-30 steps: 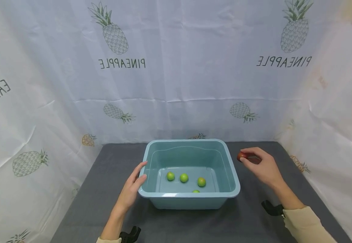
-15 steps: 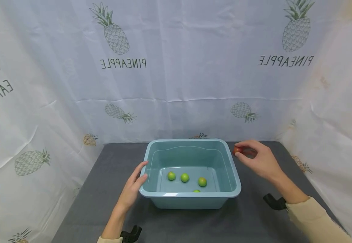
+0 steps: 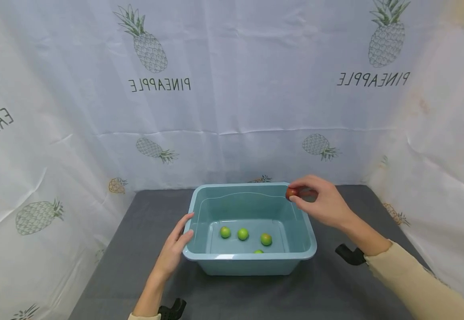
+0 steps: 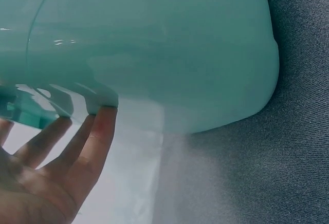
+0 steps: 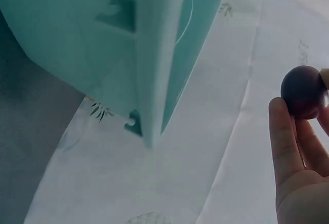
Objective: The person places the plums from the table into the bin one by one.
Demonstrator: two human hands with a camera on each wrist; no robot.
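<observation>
A light-blue plastic basin [image 3: 252, 256] stands on the dark table. My left hand [image 3: 173, 249] holds its left rim; in the left wrist view several fingertips [image 4: 105, 113] meet the rim from outside. My right hand [image 3: 325, 201] pinches a small, round, dark-red fruit [image 3: 291, 193], perhaps a plum or tomato, above the basin's back right part. In the right wrist view the fruit [image 5: 303, 91] sits at the fingertips, apart from the basin. Several small green round fruits lie on the basin floor, one green fruit [image 3: 242, 234] near the middle. Another is mostly hidden by the front rim.
A dark grey cloth [image 3: 124, 266] covers the table. White curtains [image 3: 232, 98] printed with pineapples hang behind and at both sides. Black wrist mounts [image 3: 350, 254] sit under the forearms, just above the table.
My right hand has moved left with the red fruit, from beside the basin to over its right rim. The left hand, basin and green fruits have stayed put.
</observation>
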